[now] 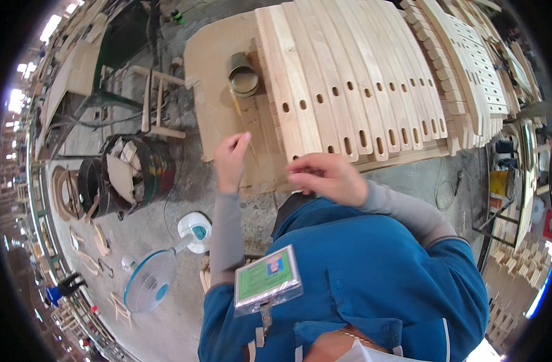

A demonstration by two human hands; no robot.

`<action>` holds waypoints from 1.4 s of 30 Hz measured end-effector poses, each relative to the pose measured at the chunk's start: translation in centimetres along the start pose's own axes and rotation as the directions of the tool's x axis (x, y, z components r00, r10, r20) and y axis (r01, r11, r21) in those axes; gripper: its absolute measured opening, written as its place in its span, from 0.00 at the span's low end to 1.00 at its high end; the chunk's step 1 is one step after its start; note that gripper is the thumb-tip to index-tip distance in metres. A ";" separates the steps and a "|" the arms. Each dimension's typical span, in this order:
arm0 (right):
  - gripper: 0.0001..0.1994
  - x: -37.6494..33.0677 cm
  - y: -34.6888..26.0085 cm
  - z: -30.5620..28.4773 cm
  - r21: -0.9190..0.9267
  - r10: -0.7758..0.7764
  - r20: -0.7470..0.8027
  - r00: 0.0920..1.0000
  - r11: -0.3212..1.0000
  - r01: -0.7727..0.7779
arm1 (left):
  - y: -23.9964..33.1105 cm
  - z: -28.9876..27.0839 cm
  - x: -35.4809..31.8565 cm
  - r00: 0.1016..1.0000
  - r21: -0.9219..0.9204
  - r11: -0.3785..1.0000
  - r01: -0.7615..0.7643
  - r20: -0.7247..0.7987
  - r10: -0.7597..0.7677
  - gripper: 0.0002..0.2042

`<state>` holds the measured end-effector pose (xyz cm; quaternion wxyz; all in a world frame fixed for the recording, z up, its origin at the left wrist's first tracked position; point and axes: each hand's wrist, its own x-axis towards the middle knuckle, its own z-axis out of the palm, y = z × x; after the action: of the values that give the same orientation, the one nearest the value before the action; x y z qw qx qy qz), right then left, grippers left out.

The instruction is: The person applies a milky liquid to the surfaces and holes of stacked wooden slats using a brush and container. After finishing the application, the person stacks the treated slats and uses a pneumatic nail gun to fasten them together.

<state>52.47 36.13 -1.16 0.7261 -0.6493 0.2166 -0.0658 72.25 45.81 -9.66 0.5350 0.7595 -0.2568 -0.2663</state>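
Observation:
Pale wooden boards (342, 66) lie side by side in front of me, with oval slots near their close ends. My right hand (333, 178) is at the near end of the leftmost board, its fingers curled in; whatever they hold is hidden. To the left, over the cardboard (212, 66), my left hand (230, 161) is raised with its fingers closed together, and I cannot make out anything in them. Beyond it a brownish cup (244, 75) is tipped toward me on the cardboard. A thin yellowish stick (235, 101) lies beside the cup.
More slotted boards (469, 66) are stacked at the right. On the left stand dark bins (152, 172) with wood scraps and a wooden frame (158, 99). A white and blue fan (150, 280) is on the floor near my left arm. A cable (448, 187) lies at the right.

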 end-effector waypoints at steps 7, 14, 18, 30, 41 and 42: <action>0.09 -7.7 1.2 -3.9 0.073 0.133 -0.253 0.958 0.990 -0.118 | -8.3 2.8 4.8 0.987 0.529 0.839 -0.131 -0.011 0.161 0.12; 0.10 -13.9 4.9 -7.2 0.125 0.204 -0.454 0.867 0.978 -0.164 | -7.4 3.0 2.9 0.981 0.401 0.911 -0.094 -0.119 0.153 0.16; 0.11 -15.9 7.4 -9.2 0.192 0.276 -0.452 0.848 0.959 -0.209 | -6.1 3.3 -3.2 0.994 -0.291 0.950 0.111 0.016 -0.111 0.14; 0.10 -13.7 10.0 -13.9 0.535 0.452 -0.183 0.873 0.791 -0.297 | 1.6 13.5 -13.5 0.901 -0.906 0.156 0.393 0.346 -0.262 0.20; 0.12 -16.5 11.2 -18.8 0.637 0.465 -0.341 0.817 0.754 -0.163 | 3.8 16.1 -13.4 0.954 -0.809 0.586 0.044 -0.139 -0.264 0.22; 0.14 -16.5 11.3 -19.1 0.659 0.443 -0.412 0.796 0.748 -0.075 | 4.1 16.5 -13.8 0.955 -0.833 0.542 0.106 -0.067 -0.290 0.21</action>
<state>27.89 26.55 -9.54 0.8049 -0.2932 0.4723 -0.2076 50.57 42.76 -8.64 0.8150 0.4695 0.0387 -0.3374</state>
